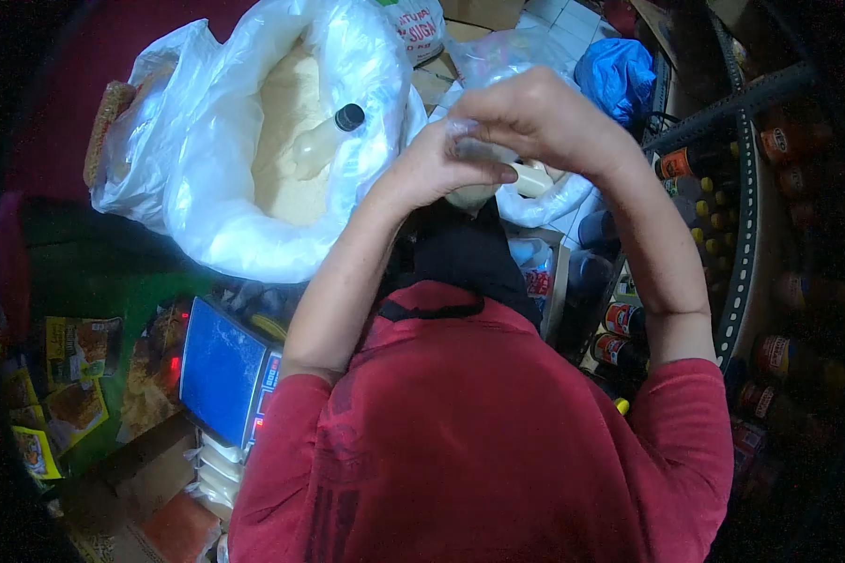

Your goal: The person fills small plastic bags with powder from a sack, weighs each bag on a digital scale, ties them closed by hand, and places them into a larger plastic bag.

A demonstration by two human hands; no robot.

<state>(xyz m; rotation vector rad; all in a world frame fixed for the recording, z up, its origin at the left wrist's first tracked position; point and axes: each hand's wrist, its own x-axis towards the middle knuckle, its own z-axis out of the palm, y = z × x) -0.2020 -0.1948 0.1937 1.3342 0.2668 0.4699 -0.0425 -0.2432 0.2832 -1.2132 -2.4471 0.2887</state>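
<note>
My left hand [432, 169] is closed round the neck of a small clear plastic bag [471, 199] with pale contents in its lower part. Over it, my right hand [528, 111] bends down with its fingers closed at the bag's gathered top; my own fingers partly hide the grip. To the left of my hands stands a large sack [207, 220] lined with clear plastic and full of pale powder [286, 122]. A cut-bottle scoop [317, 145] with a black cap lies on the powder.
At the left is a digital scale [221, 371] with a blue top, above packed white bags [218, 474]. Yellow packets [75, 413] lie on green cloth. Shelves of bottles [690, 188] line the right. Beyond my hands are a blue plastic bag [615, 77] and a sugar sack [418, 28].
</note>
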